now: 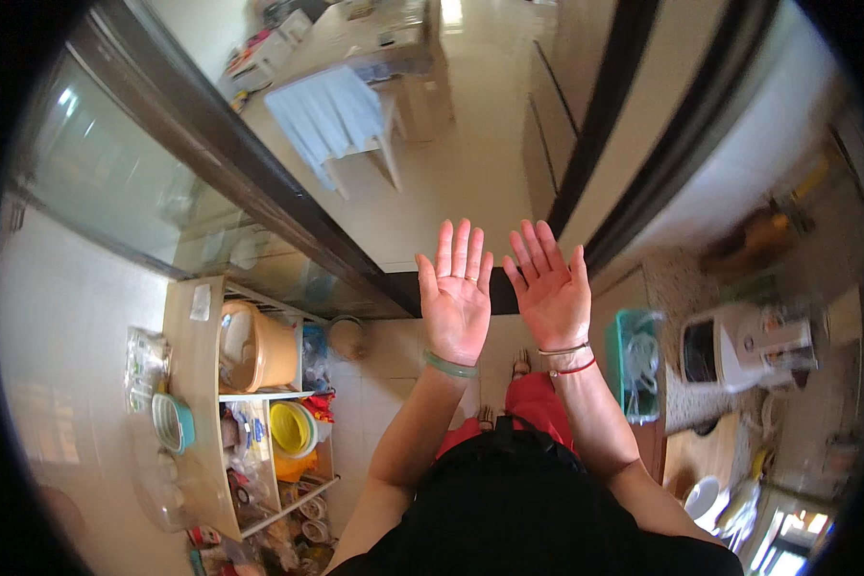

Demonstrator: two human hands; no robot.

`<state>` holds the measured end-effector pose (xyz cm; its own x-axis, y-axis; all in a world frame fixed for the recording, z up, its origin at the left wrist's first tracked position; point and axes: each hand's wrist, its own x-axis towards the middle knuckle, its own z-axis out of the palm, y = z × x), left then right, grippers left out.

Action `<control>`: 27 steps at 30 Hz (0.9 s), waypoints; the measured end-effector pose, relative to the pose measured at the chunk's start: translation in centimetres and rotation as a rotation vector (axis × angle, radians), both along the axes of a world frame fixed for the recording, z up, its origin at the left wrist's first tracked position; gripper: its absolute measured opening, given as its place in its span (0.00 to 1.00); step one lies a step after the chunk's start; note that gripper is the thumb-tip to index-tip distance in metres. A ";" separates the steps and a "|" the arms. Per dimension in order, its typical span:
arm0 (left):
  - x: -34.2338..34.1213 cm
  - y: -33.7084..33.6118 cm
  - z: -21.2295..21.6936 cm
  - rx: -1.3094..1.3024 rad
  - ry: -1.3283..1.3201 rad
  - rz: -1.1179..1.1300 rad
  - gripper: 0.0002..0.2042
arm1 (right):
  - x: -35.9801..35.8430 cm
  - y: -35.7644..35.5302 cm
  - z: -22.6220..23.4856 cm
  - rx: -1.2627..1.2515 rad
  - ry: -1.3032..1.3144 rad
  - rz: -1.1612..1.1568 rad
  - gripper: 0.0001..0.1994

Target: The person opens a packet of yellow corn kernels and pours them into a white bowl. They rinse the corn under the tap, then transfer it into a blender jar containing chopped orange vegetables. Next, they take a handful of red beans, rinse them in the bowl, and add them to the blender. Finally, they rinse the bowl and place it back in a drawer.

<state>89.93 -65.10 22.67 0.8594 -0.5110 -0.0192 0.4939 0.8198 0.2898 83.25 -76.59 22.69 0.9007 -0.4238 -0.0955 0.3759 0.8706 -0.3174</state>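
Both arms reach forward with palms turned up, in front of a dark door frame. My left hand is open and bare, its fingers stretched; a ring sits on one finger and a green bangle circles the wrist. Just to its right, my right hand is open too, fingers spread, nothing on the palm. A thin metal bracelet and a red cord go round that wrist. The hands are close together but apart, and neither touches anything.
At left stands a wooden shelf with an orange tub and yellow bowls. On the right, a speckled counter holds a teal basket and a white appliance. Beyond the dark door frame, a cloth-draped chair stands by a table.
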 end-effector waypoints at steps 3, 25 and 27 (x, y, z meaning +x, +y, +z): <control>5.0 0.0 0.1 0.027 -0.037 0.104 0.29 | 6.3 -0.6 0.1 0.002 -0.012 0.097 0.32; 42.6 -3.2 4.7 -0.025 -0.099 0.880 0.26 | 53.5 -3.0 3.8 0.092 -0.143 0.801 0.26; 45.5 -1.9 4.9 -0.038 -0.121 0.948 0.26 | 57.1 -0.8 4.4 0.078 -0.133 0.861 0.27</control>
